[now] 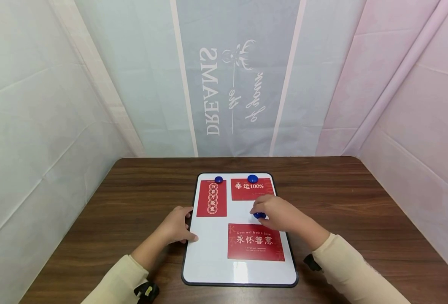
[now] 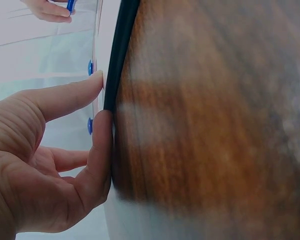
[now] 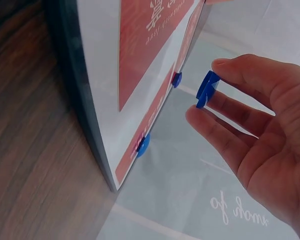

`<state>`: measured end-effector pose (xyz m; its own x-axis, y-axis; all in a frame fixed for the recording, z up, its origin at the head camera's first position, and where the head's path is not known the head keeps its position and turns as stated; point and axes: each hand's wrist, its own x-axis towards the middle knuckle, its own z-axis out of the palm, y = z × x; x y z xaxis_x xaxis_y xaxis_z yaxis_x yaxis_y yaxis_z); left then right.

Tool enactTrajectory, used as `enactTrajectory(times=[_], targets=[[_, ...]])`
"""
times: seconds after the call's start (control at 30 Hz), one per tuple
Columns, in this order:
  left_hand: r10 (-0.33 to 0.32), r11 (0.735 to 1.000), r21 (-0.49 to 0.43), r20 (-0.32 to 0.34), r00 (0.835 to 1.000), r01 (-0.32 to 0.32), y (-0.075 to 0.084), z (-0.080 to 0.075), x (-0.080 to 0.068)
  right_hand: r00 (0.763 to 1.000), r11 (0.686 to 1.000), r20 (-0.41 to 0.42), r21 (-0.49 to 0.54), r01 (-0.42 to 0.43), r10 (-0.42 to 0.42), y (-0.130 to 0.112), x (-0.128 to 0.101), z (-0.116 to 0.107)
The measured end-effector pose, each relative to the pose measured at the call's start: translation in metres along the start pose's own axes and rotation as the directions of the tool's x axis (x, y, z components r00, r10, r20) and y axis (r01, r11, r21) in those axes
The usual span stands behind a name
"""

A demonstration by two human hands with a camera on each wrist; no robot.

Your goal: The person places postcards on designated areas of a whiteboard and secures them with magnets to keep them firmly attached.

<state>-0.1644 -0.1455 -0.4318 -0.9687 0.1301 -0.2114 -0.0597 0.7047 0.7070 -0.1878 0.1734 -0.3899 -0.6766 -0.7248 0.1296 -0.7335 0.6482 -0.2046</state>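
Right hand (image 1: 277, 213) pinches round blue magnet (image 3: 207, 89); left hand (image 1: 176, 226), fingers straight, steadies glossy whiteboard (image 1: 209, 261).

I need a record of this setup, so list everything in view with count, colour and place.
rectangular whiteboard with black rim: one, white, flat on the table, centre.
red paper cards with printed text: three, red; a tall one upper left of the board, a wide one upper right, a wide one lower right.
round blue magnets: three, blue; one atop the tall card, one atop the upper wide card, one pinched in the right hand.
dark brown wooden table: one, under the board.
pale cloth backdrop with mirrored lettering: behind and beside the table.
left hand: cream sleeve, fingers resting on the board's left edge.
right hand: cream sleeve, above the board, pinching a magnet.
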Motion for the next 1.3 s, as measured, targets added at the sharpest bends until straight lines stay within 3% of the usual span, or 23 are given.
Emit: enactTrajectory(times=[0.37, 0.73, 1.3], targets=[[0.001, 1.000, -0.003, 0.000, 1.000, -0.001, -0.001, 0.000, 0.000, 0.997, 0.999, 0.057, 0.035, 0.040, -0.042, -0.007, 0.006, 0.004], [-0.003, 1.000, -0.002, 0.002, 1.000, 0.003, 0.001, 0.000, -0.001, 0.990, 0.998, 0.142, 0.062, -0.028, 0.019, -0.010, 0.012, 0.009], [0.005, 1.000, 0.004, 0.000, 1.000, -0.005, 0.000, 0.000, -0.001, 0.980, 1.000, 0.199, 0.014, -0.028, 0.025, -0.013, 0.019, 0.020]])
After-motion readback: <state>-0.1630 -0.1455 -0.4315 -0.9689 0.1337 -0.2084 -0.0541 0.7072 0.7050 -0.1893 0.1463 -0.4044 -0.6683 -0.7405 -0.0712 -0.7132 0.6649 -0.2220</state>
